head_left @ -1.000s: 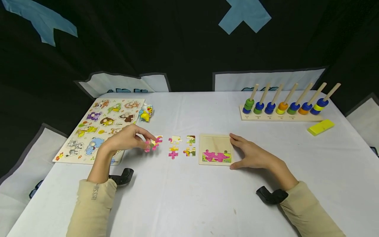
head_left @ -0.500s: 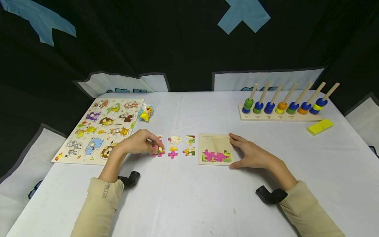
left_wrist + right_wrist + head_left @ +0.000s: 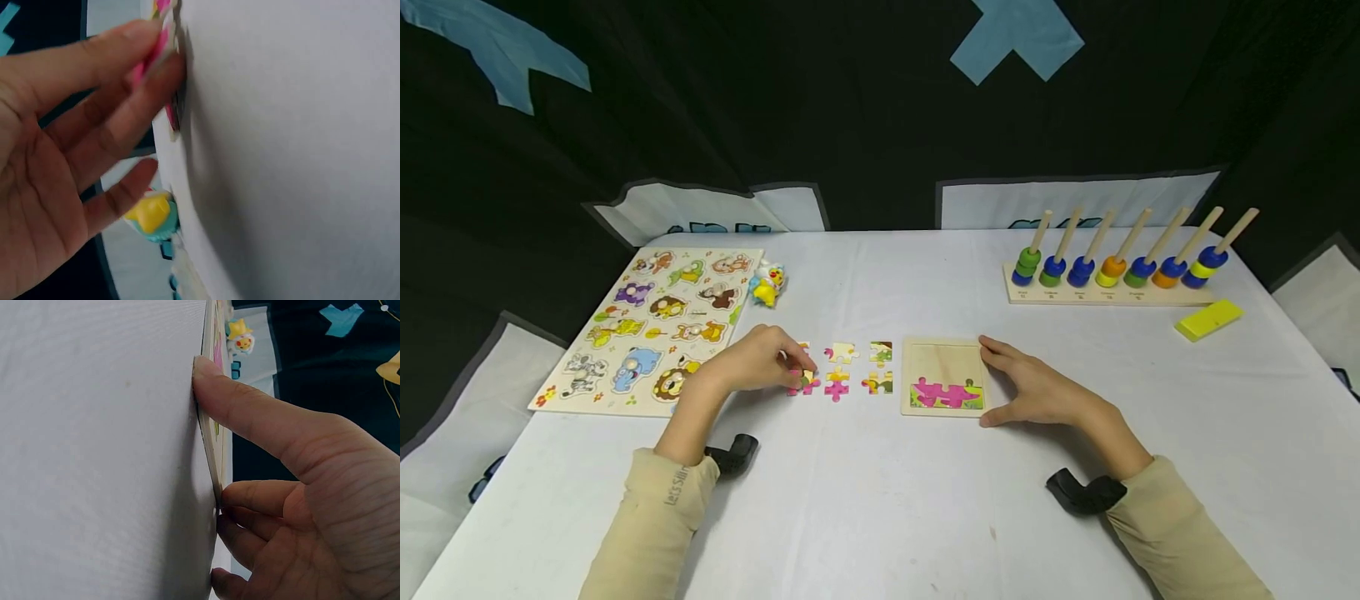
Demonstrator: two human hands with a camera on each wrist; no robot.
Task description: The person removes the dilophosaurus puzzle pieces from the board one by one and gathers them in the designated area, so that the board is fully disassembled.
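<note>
In the head view my left hand (image 3: pixel 752 360) pinches a pink, green and yellow jigsaw piece (image 3: pixel 809 383) between thumb and fingers, low over the white table. Fingertips cover part of it. Behind it, another piece (image 3: pixel 803 346) is mostly hidden by the hand. Several loose jigsaw pieces lie to its right, among them a pink and yellow piece (image 3: pixel 837 386) and a green and brown piece (image 3: pixel 881 352). My right hand (image 3: pixel 1037 385) holds the right edge of a square wooden puzzle tray (image 3: pixel 942 360), thumb at the near corner, fingers at the far one. Joined pink pieces fill the tray's near part.
A large animal puzzle board (image 3: pixel 651 333) lies at the left, with a small yellow and blue toy figure (image 3: pixel 767 283) beside it. At the back right stands a peg board (image 3: pixel 1108 298) with coloured rings. A yellow block (image 3: pixel 1208 321) lies in front of it.
My left hand has moved right and lowered the jigsaw piece toward the row of loose ones, barely shifting in the last half second. The right hand has stayed at the tray.
</note>
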